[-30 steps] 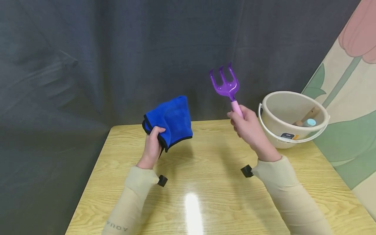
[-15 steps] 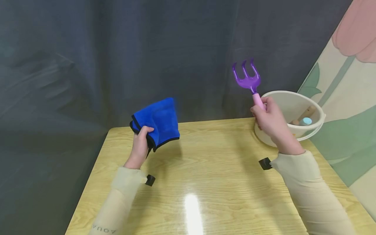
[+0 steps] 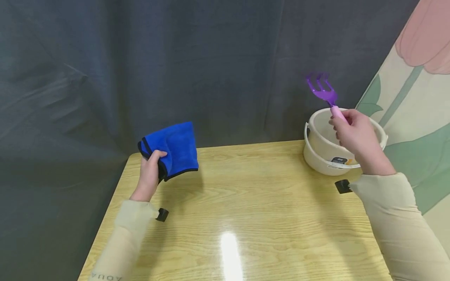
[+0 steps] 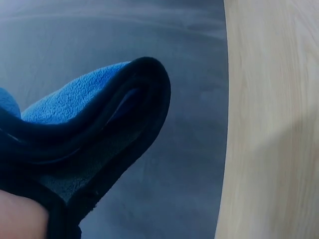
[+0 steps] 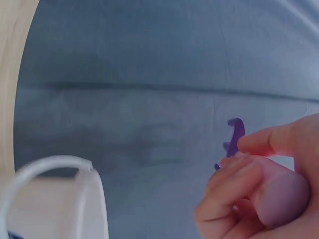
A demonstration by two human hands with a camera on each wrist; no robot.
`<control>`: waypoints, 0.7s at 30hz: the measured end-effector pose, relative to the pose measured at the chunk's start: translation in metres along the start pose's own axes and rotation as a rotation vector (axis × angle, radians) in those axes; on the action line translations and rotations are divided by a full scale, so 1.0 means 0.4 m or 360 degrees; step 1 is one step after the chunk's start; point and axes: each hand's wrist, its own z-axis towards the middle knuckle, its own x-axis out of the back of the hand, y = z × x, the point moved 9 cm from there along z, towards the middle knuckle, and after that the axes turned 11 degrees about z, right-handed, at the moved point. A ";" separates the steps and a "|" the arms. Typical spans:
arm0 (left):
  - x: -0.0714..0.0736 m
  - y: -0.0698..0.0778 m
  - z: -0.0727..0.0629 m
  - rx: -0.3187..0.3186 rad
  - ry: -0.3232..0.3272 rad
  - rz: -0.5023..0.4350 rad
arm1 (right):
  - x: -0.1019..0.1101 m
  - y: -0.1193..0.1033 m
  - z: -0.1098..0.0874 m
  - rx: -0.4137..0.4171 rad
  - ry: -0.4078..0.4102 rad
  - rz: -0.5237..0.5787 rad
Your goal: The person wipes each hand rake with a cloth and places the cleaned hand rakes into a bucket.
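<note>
A folded blue cloth (image 3: 181, 148) with black edging is gripped in my left hand (image 3: 148, 173), thumb on top, above the table's left side. In the left wrist view the folded cloth (image 4: 75, 99) shows its thick black border. My right hand (image 3: 360, 134) holds a toy hand rake by its pink handle (image 3: 338, 114), the three purple prongs (image 3: 325, 93) pointing up and away. That hand overlaps the beige bucket (image 3: 318, 150) and hides part of its mouth. In the right wrist view my fingers (image 5: 229, 194) curl round the handle.
The bucket, with its white carrying handle (image 3: 327, 163) lowered in front, stands at the back right of the wooden table (image 3: 246, 187). A dark curtain (image 3: 211, 70) hangs behind. On the right is a wall with a painted tulip (image 3: 427, 43).
My right hand has carried the rake rightward, from beside the bucket to over it. My left hand has moved left with the cloth. Both grips stay as they were.
</note>
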 end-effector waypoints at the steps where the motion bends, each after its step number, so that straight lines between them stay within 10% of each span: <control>1: 0.007 -0.004 0.002 0.0018 0.0006 -0.0001 | 0.015 0.003 0.003 -0.0006 0.0007 -0.0054; 21: 0.076 -0.138 0.023 0.0366 -0.0121 0.0064 | 0.168 0.032 0.098 -0.0047 -0.0355 -0.0818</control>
